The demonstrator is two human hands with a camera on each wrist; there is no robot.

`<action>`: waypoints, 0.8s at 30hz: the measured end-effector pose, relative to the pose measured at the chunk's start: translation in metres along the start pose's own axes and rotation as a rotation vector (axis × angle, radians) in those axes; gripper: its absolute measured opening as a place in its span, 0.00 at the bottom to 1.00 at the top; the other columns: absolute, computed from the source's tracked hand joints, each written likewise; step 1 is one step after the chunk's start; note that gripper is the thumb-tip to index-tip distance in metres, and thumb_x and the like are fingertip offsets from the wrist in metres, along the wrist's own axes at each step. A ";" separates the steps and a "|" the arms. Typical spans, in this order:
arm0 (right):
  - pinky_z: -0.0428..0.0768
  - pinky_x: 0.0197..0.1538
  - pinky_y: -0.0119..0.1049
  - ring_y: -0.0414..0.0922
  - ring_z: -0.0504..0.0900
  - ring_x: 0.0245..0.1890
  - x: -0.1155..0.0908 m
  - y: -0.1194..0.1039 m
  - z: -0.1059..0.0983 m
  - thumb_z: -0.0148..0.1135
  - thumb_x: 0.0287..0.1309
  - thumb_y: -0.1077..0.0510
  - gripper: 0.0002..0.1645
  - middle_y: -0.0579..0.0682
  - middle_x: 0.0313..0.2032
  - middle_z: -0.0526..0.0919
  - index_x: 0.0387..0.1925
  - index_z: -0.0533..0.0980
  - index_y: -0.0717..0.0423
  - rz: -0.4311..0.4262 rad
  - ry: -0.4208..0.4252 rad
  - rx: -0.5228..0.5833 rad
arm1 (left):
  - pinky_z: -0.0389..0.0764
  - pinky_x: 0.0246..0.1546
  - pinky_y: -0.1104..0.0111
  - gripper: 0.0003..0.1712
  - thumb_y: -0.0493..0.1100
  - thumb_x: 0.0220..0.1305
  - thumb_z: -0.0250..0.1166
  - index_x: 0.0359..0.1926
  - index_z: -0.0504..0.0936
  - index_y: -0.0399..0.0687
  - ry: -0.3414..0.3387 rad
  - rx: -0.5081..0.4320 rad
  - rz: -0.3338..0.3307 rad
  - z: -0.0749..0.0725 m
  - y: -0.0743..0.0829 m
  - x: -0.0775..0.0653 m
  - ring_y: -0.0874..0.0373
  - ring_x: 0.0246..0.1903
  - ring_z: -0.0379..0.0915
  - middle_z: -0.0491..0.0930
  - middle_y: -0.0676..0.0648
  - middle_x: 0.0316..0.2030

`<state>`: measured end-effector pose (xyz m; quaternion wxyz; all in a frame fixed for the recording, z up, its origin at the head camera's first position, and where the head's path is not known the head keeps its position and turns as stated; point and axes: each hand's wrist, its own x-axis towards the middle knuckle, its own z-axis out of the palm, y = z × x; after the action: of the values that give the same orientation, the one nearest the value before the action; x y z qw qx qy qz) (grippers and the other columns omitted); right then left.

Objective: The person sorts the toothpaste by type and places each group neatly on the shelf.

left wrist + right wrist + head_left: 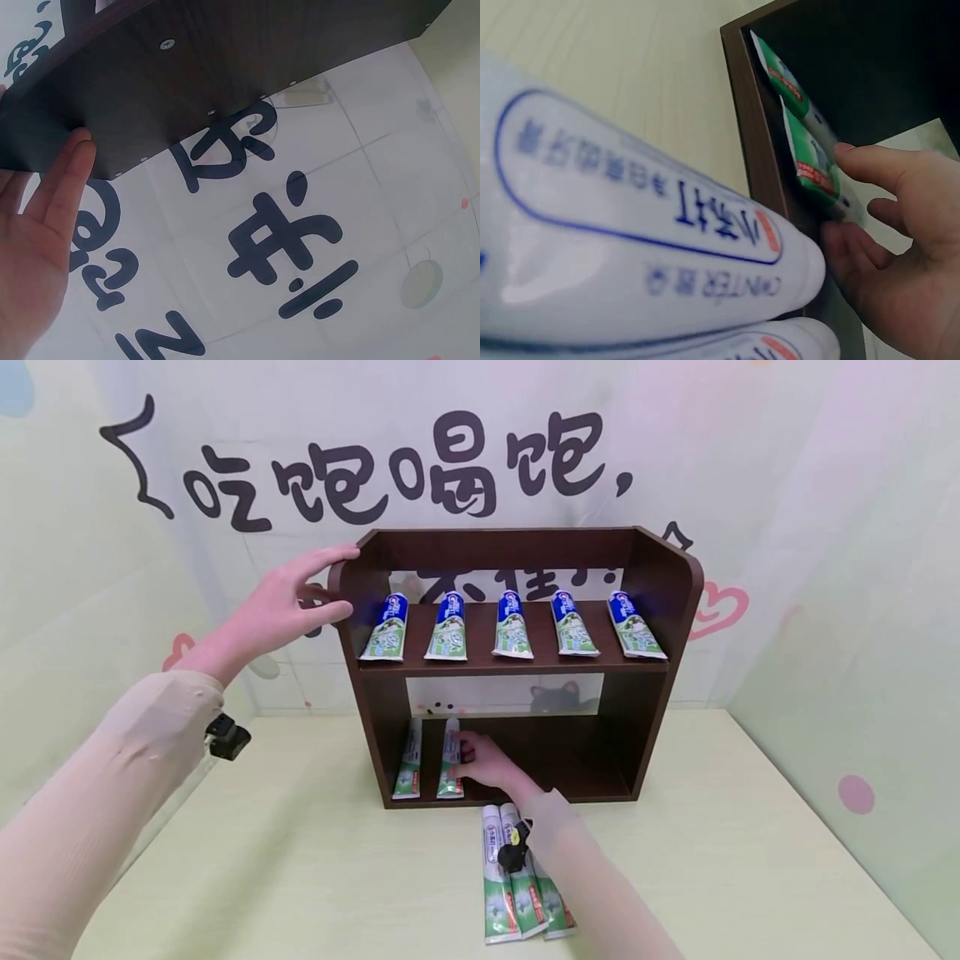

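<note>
My right hand (487, 762) pinches a white and green toothpaste tube (450, 783) lying on the lower shelf, with thumb and fingers on either side of it in the right wrist view. Left of it, another such tube (408, 772) lies along the side panel. My left hand (273, 610) touches the left side of the dark brown shelf unit (510, 670) near its top, fingers extended. In the left wrist view a fingertip presses the outer panel (225, 60). Several more white and green tubes (498, 902) lie on the table under my right wrist.
On the upper shelf several blue and green toothpaste tubes (512, 627) stand spaced in a row, leaning back. A pale table (750, 860) carries the unit. Behind it hangs a printed backdrop (787, 485) with large black characters.
</note>
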<state>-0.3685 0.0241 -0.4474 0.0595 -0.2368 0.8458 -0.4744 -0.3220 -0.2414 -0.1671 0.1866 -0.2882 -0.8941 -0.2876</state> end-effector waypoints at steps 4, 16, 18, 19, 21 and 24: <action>0.80 0.56 0.47 0.57 0.78 0.55 -0.004 -0.005 -0.007 0.70 0.54 0.62 0.43 0.65 0.57 0.75 0.70 0.63 0.64 -0.011 0.004 -0.008 | 0.73 0.43 0.91 0.37 0.42 0.66 0.65 0.73 0.64 0.58 0.008 0.008 0.007 0.000 0.000 0.001 0.38 0.51 0.81 0.61 0.52 0.74; 0.79 0.58 0.50 0.55 0.79 0.54 -0.052 -0.022 -0.037 0.68 0.58 0.59 0.36 0.62 0.57 0.78 0.68 0.67 0.59 -0.047 0.117 -0.054 | 0.74 0.42 0.89 0.37 0.42 0.65 0.66 0.73 0.64 0.60 0.007 0.004 -0.004 0.000 0.001 0.000 0.38 0.51 0.81 0.61 0.54 0.74; 0.79 0.57 0.49 0.54 0.79 0.53 -0.065 -0.025 -0.044 0.68 0.58 0.59 0.35 0.61 0.56 0.78 0.67 0.68 0.57 -0.048 0.142 -0.053 | 0.74 0.42 0.90 0.37 0.42 0.66 0.65 0.73 0.64 0.60 0.008 0.003 -0.004 0.000 0.001 0.000 0.38 0.51 0.81 0.61 0.54 0.74; 0.80 0.57 0.49 0.53 0.79 0.52 -0.072 -0.025 -0.047 0.68 0.58 0.59 0.35 0.60 0.56 0.78 0.67 0.69 0.57 -0.048 0.152 -0.053 | 0.74 0.42 0.90 0.37 0.42 0.66 0.65 0.73 0.64 0.60 0.008 0.002 -0.003 0.001 0.001 0.000 0.38 0.51 0.81 0.62 0.53 0.74; 0.81 0.55 0.48 0.52 0.79 0.51 -0.086 -0.027 -0.053 0.68 0.58 0.59 0.34 0.60 0.55 0.78 0.66 0.69 0.57 -0.047 0.174 -0.058 | 0.73 0.43 0.90 0.37 0.42 0.66 0.65 0.73 0.64 0.59 0.011 0.000 0.001 0.001 0.000 0.000 0.38 0.51 0.81 0.62 0.53 0.74; 0.81 0.53 0.46 0.50 0.78 0.50 -0.105 -0.028 -0.060 0.69 0.58 0.59 0.34 0.59 0.55 0.78 0.66 0.69 0.55 -0.030 0.203 -0.071 | 0.73 0.44 0.91 0.37 0.41 0.65 0.65 0.73 0.64 0.58 0.014 0.003 0.006 0.001 0.000 -0.001 0.39 0.51 0.81 0.62 0.53 0.74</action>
<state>-0.2856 0.1059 -0.4044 -0.0420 -0.2023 0.8599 -0.4667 -0.3219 -0.2413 -0.1683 0.1939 -0.2887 -0.8924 -0.2877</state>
